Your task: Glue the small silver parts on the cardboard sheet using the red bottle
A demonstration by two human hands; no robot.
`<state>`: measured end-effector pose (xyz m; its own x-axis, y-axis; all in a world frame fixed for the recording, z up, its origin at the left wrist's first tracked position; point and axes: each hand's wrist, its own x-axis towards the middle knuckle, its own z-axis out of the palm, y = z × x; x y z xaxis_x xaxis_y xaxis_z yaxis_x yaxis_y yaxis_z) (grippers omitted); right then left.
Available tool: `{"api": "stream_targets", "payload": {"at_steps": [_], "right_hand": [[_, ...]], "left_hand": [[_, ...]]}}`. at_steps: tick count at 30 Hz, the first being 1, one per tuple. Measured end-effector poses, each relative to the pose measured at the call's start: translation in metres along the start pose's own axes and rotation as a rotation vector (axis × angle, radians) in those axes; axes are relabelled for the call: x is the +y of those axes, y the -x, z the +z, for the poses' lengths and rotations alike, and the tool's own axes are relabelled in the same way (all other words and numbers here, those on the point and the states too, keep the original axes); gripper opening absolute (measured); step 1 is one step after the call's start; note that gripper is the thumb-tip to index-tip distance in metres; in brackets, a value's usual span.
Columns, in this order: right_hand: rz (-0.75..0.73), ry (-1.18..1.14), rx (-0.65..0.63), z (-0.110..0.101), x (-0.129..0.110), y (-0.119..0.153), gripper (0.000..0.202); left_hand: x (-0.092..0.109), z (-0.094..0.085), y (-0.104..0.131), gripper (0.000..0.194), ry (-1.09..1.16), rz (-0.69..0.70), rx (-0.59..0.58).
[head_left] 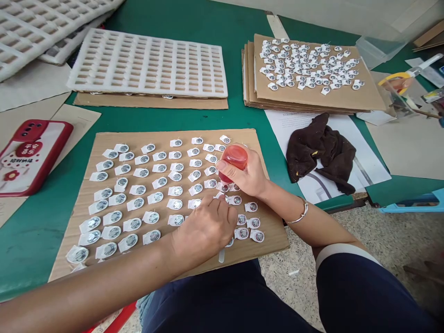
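Note:
A cardboard sheet (121, 185) bears rows of small white tabs with round metallic discs (175, 204). My right hand (251, 173) is wrapped round a red, translucent bottle (234, 159) held over the sheet's right part, its lower end close to a disc. Just below and left of it, my left hand (210, 226) has its fingers pressed together near the same tabs. Whatever sits between the left fingertips is hidden.
A white foam grid tray (149, 64) lies behind the sheet, with more trays at the back left. At the back right are stacked cardboard sheets (263, 99) with discs. A dark cloth (319, 152) lies right, a red-cased phone (33, 155) left.

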<state>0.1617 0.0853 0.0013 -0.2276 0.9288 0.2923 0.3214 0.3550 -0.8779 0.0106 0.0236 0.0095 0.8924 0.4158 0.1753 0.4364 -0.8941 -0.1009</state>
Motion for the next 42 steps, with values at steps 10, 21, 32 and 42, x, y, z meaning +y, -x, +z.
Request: {"api": "stream_targets", "payload": {"at_steps": [10,21,32,42], "right_hand": [[-0.023,-0.021,0.042,0.0006,0.0028,-0.0005,0.019],[-0.025,0.002,0.047,0.0011,0.0022,0.0002,0.021],[-0.016,-0.006,0.066,0.0019,0.0033,-0.0002,0.023],[0.037,-0.028,0.048,0.0003,0.0067,-0.0005,0.027]], "left_hand": [[-0.0003,-0.0012,-0.0013,0.019,-0.008,0.014,0.005],[0.0003,0.0003,0.0005,0.017,-0.043,0.013,-0.003],[-0.0004,0.0008,0.0014,0.017,-0.035,0.020,-0.019],[-0.0004,0.0002,0.0009,0.018,-0.019,0.015,-0.007]]}}
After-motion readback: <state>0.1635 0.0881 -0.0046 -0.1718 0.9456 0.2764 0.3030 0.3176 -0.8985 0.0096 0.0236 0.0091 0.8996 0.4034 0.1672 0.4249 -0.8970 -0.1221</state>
